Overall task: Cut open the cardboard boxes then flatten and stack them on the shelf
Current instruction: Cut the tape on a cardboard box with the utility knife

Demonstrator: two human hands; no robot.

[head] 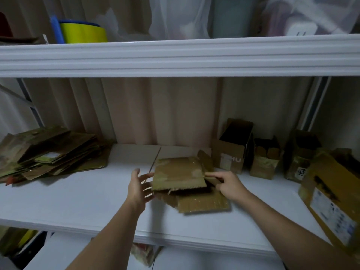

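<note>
Cardboard box (180, 175), flattened, lies mid-shelf (78, 201). Left hand (139, 189) fingers spread at its left edge; right hand (227, 184) fingers pinch its right edge, probably to square it before stacking.

The shelf (81, 201) is finished in smooth white, with a faint sheen on its moulded front edge. Brown corrugated cardboard, matt and rough at the torn edges, is seen in the flattened box (179, 174), the left stack (48, 152) and the upright boxes (231, 151) at the right. Glossy tape patches are seen on the flattened box. A glossy yellow plastic tub (83, 33) and thin translucent plastic bags (175, 18) are seen above.
</note>
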